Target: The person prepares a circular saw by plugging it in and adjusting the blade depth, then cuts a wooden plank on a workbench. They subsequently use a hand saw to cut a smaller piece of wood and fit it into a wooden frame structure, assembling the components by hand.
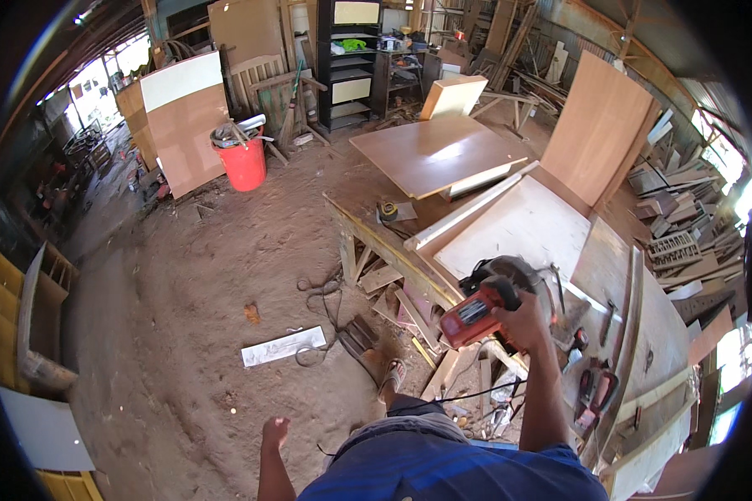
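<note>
My right hand is wrapped round the handle of a red and black circular saw. The saw is at the near edge of the workbench, over a white board; whether its base touches the board I cannot tell. Low over the dirt floor, away from the bench, my left hand hangs with its fingers curled and nothing visible in them. On the bench to the right of the saw lie a hammer and a second red and black power tool.
A brown panel lies beyond the bench, and another panel stands upright at the far right. A tape measure rests on the bench corner. Offcuts and a cord lie around my feet. A red bucket stands far left.
</note>
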Tool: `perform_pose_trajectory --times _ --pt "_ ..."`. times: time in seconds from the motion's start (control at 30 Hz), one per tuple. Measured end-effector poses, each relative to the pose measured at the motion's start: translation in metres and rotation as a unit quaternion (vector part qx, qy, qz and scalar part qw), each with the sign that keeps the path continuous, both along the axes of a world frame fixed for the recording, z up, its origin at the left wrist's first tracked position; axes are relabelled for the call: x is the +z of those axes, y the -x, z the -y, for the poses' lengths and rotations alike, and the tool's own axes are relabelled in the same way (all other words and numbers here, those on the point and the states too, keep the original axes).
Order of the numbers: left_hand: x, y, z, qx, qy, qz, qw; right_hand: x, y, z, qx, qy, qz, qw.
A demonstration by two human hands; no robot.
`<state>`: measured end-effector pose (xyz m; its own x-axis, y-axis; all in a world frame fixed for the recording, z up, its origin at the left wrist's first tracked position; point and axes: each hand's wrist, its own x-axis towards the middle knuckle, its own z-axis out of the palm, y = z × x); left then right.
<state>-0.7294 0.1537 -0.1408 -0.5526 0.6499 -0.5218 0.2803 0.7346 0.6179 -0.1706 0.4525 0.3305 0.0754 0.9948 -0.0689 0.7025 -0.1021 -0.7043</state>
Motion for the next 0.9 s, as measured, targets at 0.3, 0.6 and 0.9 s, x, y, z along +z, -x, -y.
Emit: perform_pose_trajectory --times 0.3,0.6,0.9 --pt "-0.011 -0.026 -0.012 -0.308 0.186 -0.138 0.923 -0.019 -0.035 -0.232 0.025 -0.002 0.087 0.996" --pt "-0.014 -0.017 -0.194 -0.037 0.082 0.03 0.996 -0.11 -0.042 -0.373 0.137 0.166 0.528 0.821" --pt "-0.017 0.071 -0.29 -0.125 0.112 0.052 0.985 -0.282 -0.031 -0.366 0.143 0.19 0.637 0.733"
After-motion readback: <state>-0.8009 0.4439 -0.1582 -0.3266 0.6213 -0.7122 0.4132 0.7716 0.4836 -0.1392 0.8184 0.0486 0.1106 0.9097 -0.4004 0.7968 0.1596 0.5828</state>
